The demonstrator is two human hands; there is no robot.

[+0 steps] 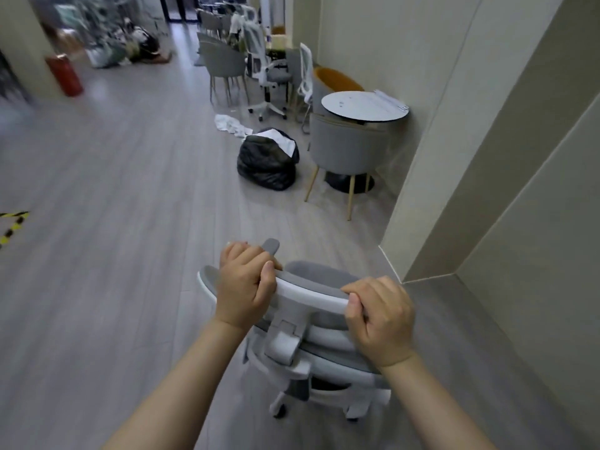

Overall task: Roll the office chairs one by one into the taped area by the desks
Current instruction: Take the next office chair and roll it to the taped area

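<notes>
Grey-and-white, the office chair (311, 326) stands on the wood-look floor (113, 287) near the wall corner (389, 264). Left hand (243, 287) and right hand (380, 319) are both closed around its headrest (311, 295), one at each end, likely so the push steers straight. Yellow-black tape (13, 225) shows at the floor's left edge, well apart from the chair. A black rubbish bag (266, 164) lies ahead.

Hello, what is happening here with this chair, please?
A person is holding an office chair from behind, with the left hand and the right hand both closed on its headrest, in a hallway with a grey floor. Ahead stand a black rubbish bag and a round table by the wall. Yellow-black tape shows on the floor at the far left.
</notes>
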